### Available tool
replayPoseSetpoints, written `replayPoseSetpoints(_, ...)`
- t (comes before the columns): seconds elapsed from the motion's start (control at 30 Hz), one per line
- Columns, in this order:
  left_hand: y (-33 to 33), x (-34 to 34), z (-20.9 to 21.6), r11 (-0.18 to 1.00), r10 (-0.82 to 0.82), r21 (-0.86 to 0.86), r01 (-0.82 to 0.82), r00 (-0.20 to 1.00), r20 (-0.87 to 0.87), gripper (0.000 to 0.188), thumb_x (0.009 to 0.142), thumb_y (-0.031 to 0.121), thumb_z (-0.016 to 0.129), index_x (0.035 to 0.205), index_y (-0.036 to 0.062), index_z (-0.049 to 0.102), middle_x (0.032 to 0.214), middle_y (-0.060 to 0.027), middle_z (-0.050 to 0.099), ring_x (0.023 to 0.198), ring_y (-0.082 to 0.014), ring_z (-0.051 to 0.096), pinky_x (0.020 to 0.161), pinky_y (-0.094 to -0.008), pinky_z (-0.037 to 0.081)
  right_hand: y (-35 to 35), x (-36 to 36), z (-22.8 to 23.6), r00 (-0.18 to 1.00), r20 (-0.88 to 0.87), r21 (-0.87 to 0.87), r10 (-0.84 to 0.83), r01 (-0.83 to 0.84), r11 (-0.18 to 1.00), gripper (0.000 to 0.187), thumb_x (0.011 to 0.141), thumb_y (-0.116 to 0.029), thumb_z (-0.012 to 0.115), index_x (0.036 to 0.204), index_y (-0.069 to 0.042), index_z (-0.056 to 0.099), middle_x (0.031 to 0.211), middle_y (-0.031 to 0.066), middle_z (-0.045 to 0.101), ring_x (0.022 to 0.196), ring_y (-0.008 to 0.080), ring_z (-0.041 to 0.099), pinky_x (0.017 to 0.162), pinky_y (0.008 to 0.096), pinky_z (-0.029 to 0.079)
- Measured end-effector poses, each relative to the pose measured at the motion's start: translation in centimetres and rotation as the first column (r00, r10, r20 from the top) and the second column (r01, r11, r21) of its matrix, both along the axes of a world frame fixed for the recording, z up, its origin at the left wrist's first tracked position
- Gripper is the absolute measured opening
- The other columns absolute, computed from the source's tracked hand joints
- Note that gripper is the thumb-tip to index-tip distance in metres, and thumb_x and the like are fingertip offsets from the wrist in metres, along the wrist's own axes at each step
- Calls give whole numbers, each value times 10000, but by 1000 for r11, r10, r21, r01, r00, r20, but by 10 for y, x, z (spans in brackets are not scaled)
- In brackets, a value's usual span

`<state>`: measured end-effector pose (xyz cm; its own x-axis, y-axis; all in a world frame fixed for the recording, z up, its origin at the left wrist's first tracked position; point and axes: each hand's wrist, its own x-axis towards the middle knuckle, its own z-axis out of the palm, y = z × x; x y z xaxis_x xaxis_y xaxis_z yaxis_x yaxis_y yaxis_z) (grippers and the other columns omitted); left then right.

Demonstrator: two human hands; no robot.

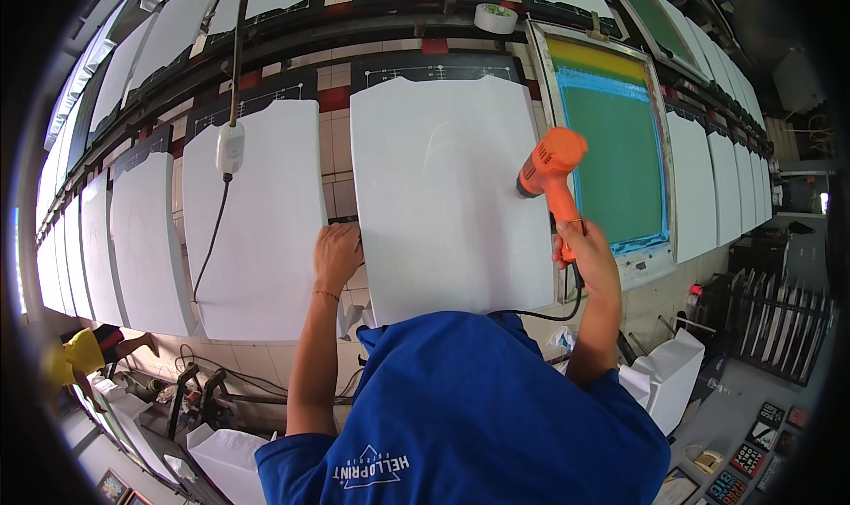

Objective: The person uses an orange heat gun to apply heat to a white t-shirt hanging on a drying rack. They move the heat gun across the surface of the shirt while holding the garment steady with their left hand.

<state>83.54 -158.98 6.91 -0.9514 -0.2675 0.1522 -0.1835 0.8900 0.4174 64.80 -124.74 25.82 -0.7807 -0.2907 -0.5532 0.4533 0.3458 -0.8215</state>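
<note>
1. Right hand (584,250) is wrapped tight around the handle of an orange heat gun (551,170), fingers closed on it. Nozzle end points left at the white sheet (447,195) in the middle, sitting just over its right edge.
2. Black cord (540,315) runs from the bottom of the gun handle, loops down under the wrist & back toward the person's blue shirt (478,408).
3. Left hand (337,253) holds nothing, fingers curled loosely, knuckles down at the left edge of that same middle sheet, w/ fingertips touching the edge. Thin bracelet on the wrist.
4. Middle sheet lies flat on a long tiled table (341,164), directly in front of the person.
5. Just right of the gun: a framed print screen (620,151) w/ green mesh, blue border & a yellow strip at top.
6. Left of the left hand: another white sheet (257,222), w/ a white plug box (230,146) hanging on a cable over it.
7. More white sheets line the table both ways. Tape roll (495,17) sits at the far side, above the screen.
8. Lower left corner: someone in a yellow top (75,354), well apart from the hands.
</note>
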Motion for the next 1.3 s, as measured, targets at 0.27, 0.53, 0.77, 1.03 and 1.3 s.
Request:
replayPoseSetpoints(0.27,0,3,0,1000,6,-20,-5,999,46,54,720,73,633,694,62,586,718,-53,572,760,-239,541,725,-361,419,-32,12,-9,994,57,-143,98,-89,986,288,913,-270,608,1017,-9,547,731,36,569,589,120,574,497,245,448)
replayPoseSetpoints(0.53,-4,7,-6,1000,19,6,-20,1000,22,39,742,47,628,767,51,600,797,-63,600,833,-247,550,773,-370,433,-88,32,-13,934,105,-262,341,-304,916,268,924,-249,586,993,3,531,753,43,573,621,124,580,520,259,455)
replayPoseSetpoints(0.77,-5,8,-1,992,127,12,-128,960,-249,185,831,-8,539,1015,-1,562,1034,-138,595,1034,-328,542,916,-427,437,-120,47,-13,892,77,-231,445,-418,879,312,910,-300,602,979,-3,534,746,30,567,628,116,581,533,254,459)
replayPoseSetpoints(1.03,-7,9,1,989,148,35,-144,956,-254,201,829,-24,517,1026,-17,554,1069,-150,592,1079,-340,531,933,-424,434,-124,52,-5,815,133,-223,564,-530,818,294,909,-293,591,982,-15,532,733,27,560,639,115,577,553,258,459)
replayPoseSetpoints(1.3,-9,11,-6,987,159,42,-154,961,-227,177,827,11,542,1000,-3,576,1061,-136,600,1096,-322,527,945,-413,428,-113,51,-2,815,153,-157,558,-538,828,267,895,-268,607,966,-18,543,749,30,570,629,112,589,542,250,455)
